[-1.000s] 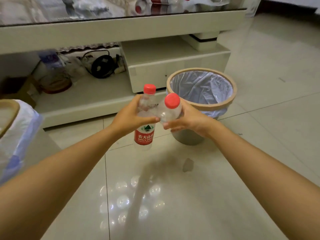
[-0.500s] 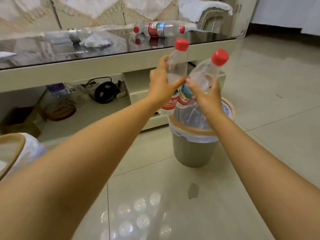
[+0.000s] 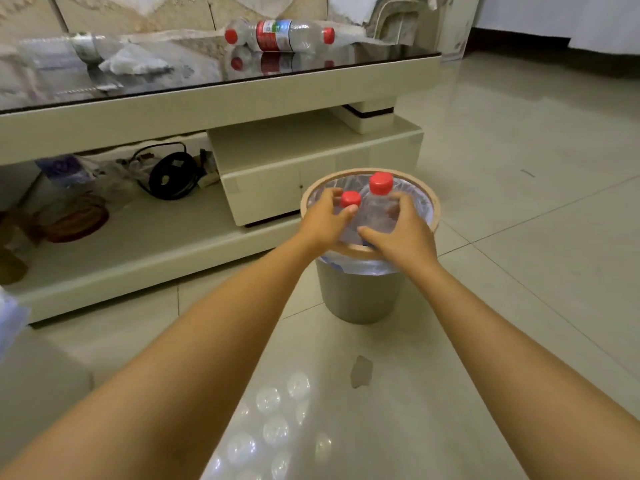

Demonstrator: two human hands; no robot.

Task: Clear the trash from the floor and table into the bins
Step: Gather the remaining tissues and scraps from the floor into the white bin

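Two clear plastic bottles with red caps stand upright inside the mouth of a lined bin (image 3: pixel 431 206) with a tan rim, on the floor in front of the table. My left hand (image 3: pixel 323 221) holds the left bottle (image 3: pixel 350 199) just under its cap. My right hand (image 3: pixel 403 235) grips the body of the right bottle (image 3: pixel 379 211), thumb in front and fingers behind. The lower parts of both bottles are hidden by my hands and the bin. Two more red-capped bottles (image 3: pixel 287 35) and a crumpled tissue (image 3: pixel 133 62) lie on the glass table top (image 3: pixel 311 76).
A clear plastic bottle (image 3: pixel 62 46) lies at the table's back left. The lower shelf holds a black cable reel (image 3: pixel 173 174) and bags. A second lined bin (image 3: pixel 8 318) shows at the left edge. A small grey scrap (image 3: pixel 360 370) lies on the tiled floor.
Both hands have come down from chest height with the bottles, lowering them from above the bin into its mouth. My view has tilted up, showing more of the table top.
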